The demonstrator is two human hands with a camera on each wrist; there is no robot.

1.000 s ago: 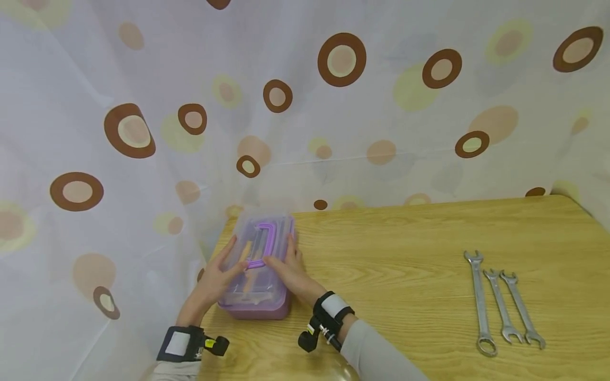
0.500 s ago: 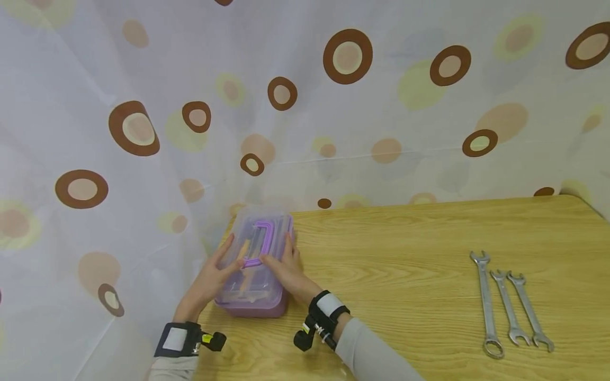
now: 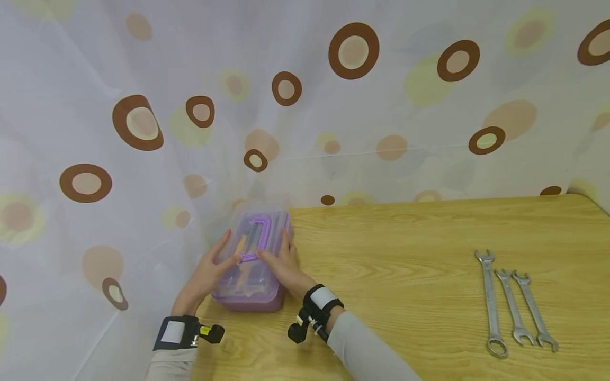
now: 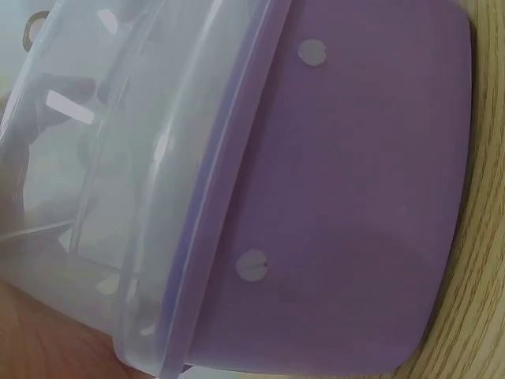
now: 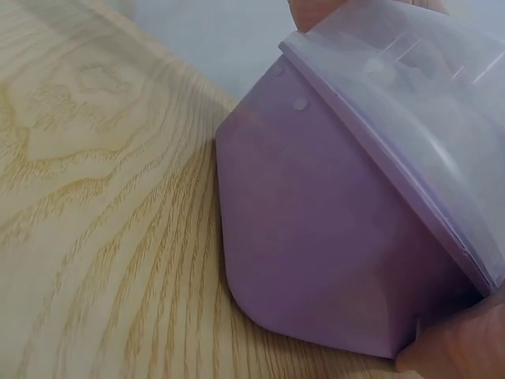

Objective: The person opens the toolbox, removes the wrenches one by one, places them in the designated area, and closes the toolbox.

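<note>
A purple storage box (image 3: 250, 305) with a clear lid (image 3: 259, 280) sits at the left end of the wooden table, close to the curtain. On the lid lies a purple carrying handle (image 3: 265, 233); orange and pale shapes show through the plastic. My left hand (image 3: 202, 278) grips the box's left side, its thumb over the lid by the handle. From the right, my right hand (image 3: 289, 270) holds the opposite side, thumb on the lid and fingers along the edge. Both wrist views show the purple wall of the box (image 4: 355, 181) low against the wood grain.
Three metal wrenches lie at the table's right: a long one (image 3: 491, 301) with a ring end, and two shorter ones, the middle wrench (image 3: 512, 307) and the right wrench (image 3: 535, 309). A dotted curtain (image 3: 305, 121) rises behind and left of the wooden table (image 3: 381, 275).
Both hands have shifted the box a little to the left, closer to the curtain, keeping the same hold. The wrenches stay put; the head view has turned slightly.
</note>
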